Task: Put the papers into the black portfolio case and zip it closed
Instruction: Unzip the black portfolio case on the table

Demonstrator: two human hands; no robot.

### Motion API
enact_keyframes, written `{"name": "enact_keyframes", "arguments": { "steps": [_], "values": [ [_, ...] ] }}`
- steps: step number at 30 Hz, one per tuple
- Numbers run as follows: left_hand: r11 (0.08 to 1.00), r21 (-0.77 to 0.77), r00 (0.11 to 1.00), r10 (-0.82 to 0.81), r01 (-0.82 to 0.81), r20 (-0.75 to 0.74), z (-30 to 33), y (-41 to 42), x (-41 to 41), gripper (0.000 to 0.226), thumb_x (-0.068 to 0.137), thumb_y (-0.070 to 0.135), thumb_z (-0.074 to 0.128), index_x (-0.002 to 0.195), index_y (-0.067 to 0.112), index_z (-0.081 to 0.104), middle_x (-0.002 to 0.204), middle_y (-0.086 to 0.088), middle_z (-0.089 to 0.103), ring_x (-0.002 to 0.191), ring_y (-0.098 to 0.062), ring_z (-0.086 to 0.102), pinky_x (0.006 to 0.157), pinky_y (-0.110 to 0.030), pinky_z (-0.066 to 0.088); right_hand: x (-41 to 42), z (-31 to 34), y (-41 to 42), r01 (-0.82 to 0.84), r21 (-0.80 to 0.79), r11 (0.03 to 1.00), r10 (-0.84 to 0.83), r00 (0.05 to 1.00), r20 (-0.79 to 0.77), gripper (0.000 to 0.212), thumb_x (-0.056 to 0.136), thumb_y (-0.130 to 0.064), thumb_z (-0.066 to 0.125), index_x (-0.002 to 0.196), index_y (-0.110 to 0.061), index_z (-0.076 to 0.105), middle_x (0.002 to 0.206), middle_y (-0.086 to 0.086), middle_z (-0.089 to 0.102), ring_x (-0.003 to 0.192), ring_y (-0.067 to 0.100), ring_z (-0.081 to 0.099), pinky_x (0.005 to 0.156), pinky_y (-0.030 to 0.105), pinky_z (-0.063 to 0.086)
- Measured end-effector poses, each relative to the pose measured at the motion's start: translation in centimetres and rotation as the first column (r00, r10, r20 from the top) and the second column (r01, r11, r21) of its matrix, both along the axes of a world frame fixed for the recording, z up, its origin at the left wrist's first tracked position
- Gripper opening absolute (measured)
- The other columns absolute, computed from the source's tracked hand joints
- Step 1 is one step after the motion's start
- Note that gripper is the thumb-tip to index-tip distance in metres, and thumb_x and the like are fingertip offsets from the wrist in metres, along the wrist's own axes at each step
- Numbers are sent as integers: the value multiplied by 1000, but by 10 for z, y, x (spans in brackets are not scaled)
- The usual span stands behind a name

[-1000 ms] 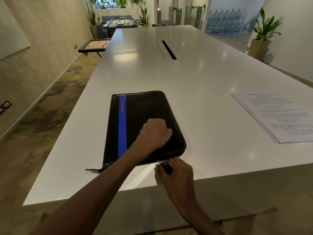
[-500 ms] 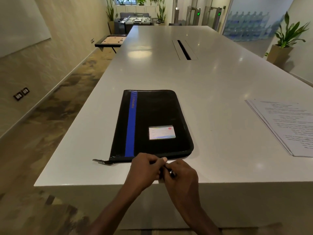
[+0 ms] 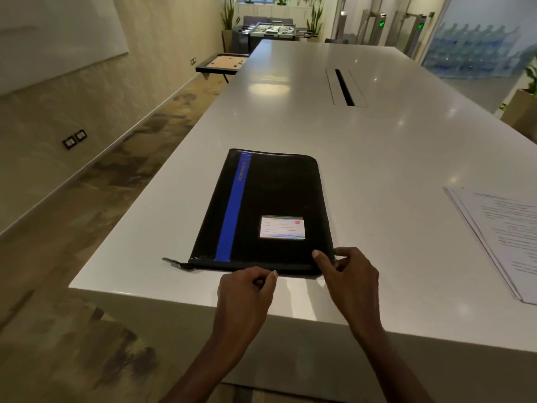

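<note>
Long white table (image 3: 377,158) with a dark central cable slot (image 3: 344,87). Beige textured walls, whiteboard (image 3: 55,33) at left, patterned brown carpet (image 3: 72,216). Far end: foosball table (image 3: 273,29), grey sofa (image 3: 268,20), potted plants (image 3: 229,16), green-lit turnstiles (image 3: 401,26).

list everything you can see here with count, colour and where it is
portfolio case: 1, black with blue stripe and a label card, flat near the table's front edge
zipper tab: 1, metal, sticking out at the case's front left corner
papers: 1 stack, white, printed, on the table to the right, apart from the case
table: 1, white, long, with a dark slot
game board: 1, dark frame, left of the table
plants: several, green, far end
left hand: fingers curled, at the case's front edge
right hand: fingers on the case's front right corner
</note>
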State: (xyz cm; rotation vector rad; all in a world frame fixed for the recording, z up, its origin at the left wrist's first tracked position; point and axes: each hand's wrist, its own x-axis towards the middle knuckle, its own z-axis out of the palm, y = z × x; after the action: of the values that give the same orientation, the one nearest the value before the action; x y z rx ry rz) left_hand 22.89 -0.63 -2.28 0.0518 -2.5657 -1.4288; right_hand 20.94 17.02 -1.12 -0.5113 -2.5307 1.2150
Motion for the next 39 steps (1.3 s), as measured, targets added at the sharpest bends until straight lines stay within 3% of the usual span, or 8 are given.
{"name": "enact_keyframes", "arguments": {
  "steps": [3,5,9,14,18,28,39],
  "values": [
    [998,-31,997,61,-62,-53,-1,5,3,16,88,32,67,77,22,73,57,12,67,54,-1,64,59,-32,56,-13,-4,9,-40,-5,999,40,999,35,41,80,-50,72,69,-13,61,56,-7,58,54,4,55,52,18,35],
    [989,-113,989,84,-97,-121,-4,7,5,17,87,29,68,73,20,70,55,12,64,52,-3,62,55,-30,54,-20,-6,15,-80,-31,996,82,995,65,46,80,-50,72,60,-10,63,53,2,60,52,13,56,53,24,39],
    [953,-253,974,115,-164,-197,-10,9,5,21,83,18,73,65,16,62,54,7,59,48,-8,56,49,-32,50,-27,-7,19,-140,-125,982,152,984,90,43,80,-44,74,58,-9,63,54,8,62,53,21,59,59,34,50],
    [914,-323,951,164,-246,-260,-13,3,3,29,70,7,80,56,13,56,48,5,53,42,-10,48,43,-15,30,-30,-9,20,-136,-173,975,153,984,91,41,80,-39,76,57,-8,63,54,10,62,54,22,58,63,40,53],
    [898,-331,935,192,-289,-298,-15,-6,3,35,69,3,80,53,12,49,47,3,45,41,-11,39,41,-24,33,-31,-10,21,-130,-153,980,143,987,78,40,81,-38,75,58,-8,64,54,8,62,55,24,60,66,42,55],
    [880,-344,939,265,-328,-218,-11,-20,9,27,75,11,77,58,14,56,51,4,52,45,-16,49,43,-35,45,-31,-12,21,-140,-153,978,149,987,51,40,81,-38,76,59,-6,64,53,10,63,55,26,61,67,42,56],
    [829,-384,913,378,-407,-153,-12,-51,10,16,78,20,76,67,18,65,61,2,63,58,-20,59,51,-34,49,-29,-14,20,-123,-140,983,129,991,37,39,79,-37,78,57,-8,63,48,4,62,51,22,60,63,39,54]
  ]
}}
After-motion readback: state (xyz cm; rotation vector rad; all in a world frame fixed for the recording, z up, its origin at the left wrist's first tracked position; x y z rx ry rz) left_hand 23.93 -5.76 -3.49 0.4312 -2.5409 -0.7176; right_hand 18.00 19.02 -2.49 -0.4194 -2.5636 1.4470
